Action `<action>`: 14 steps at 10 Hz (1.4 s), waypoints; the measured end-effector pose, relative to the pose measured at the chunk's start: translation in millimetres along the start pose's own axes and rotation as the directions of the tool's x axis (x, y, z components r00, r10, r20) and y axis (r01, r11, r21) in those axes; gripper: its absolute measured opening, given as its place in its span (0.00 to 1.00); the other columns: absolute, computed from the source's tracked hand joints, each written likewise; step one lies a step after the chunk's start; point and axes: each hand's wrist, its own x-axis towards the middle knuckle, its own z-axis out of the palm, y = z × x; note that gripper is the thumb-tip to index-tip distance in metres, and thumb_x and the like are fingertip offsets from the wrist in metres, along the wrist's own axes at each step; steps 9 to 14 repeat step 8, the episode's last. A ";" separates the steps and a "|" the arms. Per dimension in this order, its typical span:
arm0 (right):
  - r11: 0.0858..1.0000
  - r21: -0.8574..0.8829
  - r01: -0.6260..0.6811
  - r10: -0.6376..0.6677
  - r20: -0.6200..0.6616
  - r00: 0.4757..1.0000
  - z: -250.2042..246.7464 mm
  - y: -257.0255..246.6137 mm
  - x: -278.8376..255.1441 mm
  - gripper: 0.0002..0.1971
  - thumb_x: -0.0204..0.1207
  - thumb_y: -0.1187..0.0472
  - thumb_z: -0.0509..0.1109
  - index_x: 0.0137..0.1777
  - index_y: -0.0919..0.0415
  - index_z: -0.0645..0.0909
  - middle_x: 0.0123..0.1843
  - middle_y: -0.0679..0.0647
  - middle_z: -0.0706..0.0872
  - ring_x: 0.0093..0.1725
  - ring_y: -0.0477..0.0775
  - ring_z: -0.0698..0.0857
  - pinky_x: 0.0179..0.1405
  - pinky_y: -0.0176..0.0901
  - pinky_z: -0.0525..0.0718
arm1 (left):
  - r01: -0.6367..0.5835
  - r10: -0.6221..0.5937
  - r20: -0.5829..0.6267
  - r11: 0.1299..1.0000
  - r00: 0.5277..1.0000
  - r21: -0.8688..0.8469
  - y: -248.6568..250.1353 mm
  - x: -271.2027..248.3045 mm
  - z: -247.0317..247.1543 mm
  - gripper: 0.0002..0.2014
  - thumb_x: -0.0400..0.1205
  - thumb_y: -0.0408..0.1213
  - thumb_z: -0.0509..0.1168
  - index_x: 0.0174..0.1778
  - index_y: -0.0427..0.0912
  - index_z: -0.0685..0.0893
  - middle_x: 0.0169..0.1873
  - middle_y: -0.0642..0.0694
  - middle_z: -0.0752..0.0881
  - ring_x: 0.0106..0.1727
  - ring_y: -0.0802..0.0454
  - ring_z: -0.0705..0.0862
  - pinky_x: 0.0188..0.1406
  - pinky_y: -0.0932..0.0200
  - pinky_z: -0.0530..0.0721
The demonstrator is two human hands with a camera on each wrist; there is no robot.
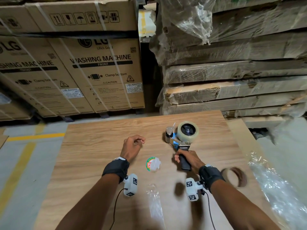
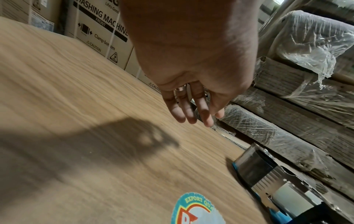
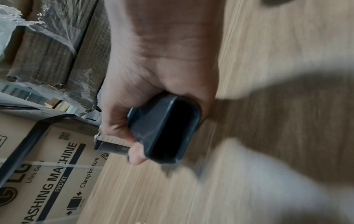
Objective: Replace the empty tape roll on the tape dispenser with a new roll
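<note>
The tape dispenser (image 1: pixel 178 143) is tilted up over the wooden table (image 1: pixel 99 146), and my right hand (image 1: pixel 181 157) grips its black handle (image 3: pixel 166 131). A full roll of clear tape (image 1: pixel 187 131) sits on its hub, with the metal blade end (image 1: pixel 169 132) to the left. My left hand (image 1: pixel 138 141) hovers left of the dispenser with loosely curled fingers (image 2: pixel 191 109) and holds nothing. The empty brown cardboard core (image 1: pixel 235 176) lies on the table to the right of my right wrist, blurred. In the left wrist view the dispenser (image 2: pixel 268 171) shows at the lower right.
A round printed label with crumpled plastic (image 1: pixel 153 164) lies between my hands, and clear wrap (image 1: pixel 153 201) lies nearer me. Loose plastic film (image 1: pixel 274 188) hangs off the table's right edge. Washing machine cartons (image 1: pixel 103 72) and wrapped cardboard stacks (image 1: pixel 232 72) stand behind the table.
</note>
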 end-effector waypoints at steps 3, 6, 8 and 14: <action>0.999 -0.027 -0.046 0.046 -0.009 0.999 -2.7 4.8 -3.3 0.10 0.74 0.67 0.76 0.50 0.75 0.84 0.42 0.67 0.85 0.30 0.58 0.82 0.30 0.45 0.85 | -0.010 0.009 0.036 1.000 0.999 0.010 3.8 -11.3 1.9 0.10 0.80 0.28 0.67 0.46 0.45 0.92 0.38 0.52 0.92 0.44 0.54 0.90 0.49 0.66 0.82; 0.856 -0.512 0.071 -0.296 -0.373 0.879 5.5 -0.9 -39.9 0.33 0.59 0.26 0.81 0.24 0.54 0.71 0.27 0.52 0.80 0.31 0.56 0.79 0.31 0.47 0.72 | -0.066 0.062 0.050 0.994 0.997 0.088 14.7 -27.8 -11.5 0.12 0.80 0.30 0.65 0.50 0.49 0.92 0.45 0.53 0.92 0.50 0.56 0.88 0.59 0.58 0.84; 0.727 -0.653 0.213 -0.562 -0.388 0.730 20.0 -1.7 -47.5 0.36 0.81 0.34 0.67 0.70 0.70 0.79 0.63 0.70 0.86 0.66 0.71 0.83 0.62 0.55 0.79 | -0.165 0.164 0.031 0.936 0.986 0.310 17.7 -38.4 -26.5 0.21 0.81 0.36 0.66 0.71 0.49 0.82 0.67 0.47 0.84 0.72 0.47 0.76 0.74 0.52 0.73; 0.727 -0.653 0.213 -0.562 -0.388 0.730 20.0 -1.7 -47.5 0.36 0.81 0.34 0.67 0.70 0.70 0.79 0.63 0.70 0.86 0.66 0.71 0.83 0.62 0.55 0.79 | -0.165 0.164 0.031 0.936 0.986 0.310 17.7 -38.4 -26.5 0.21 0.81 0.36 0.66 0.71 0.49 0.82 0.67 0.47 0.84 0.72 0.47 0.76 0.74 0.52 0.73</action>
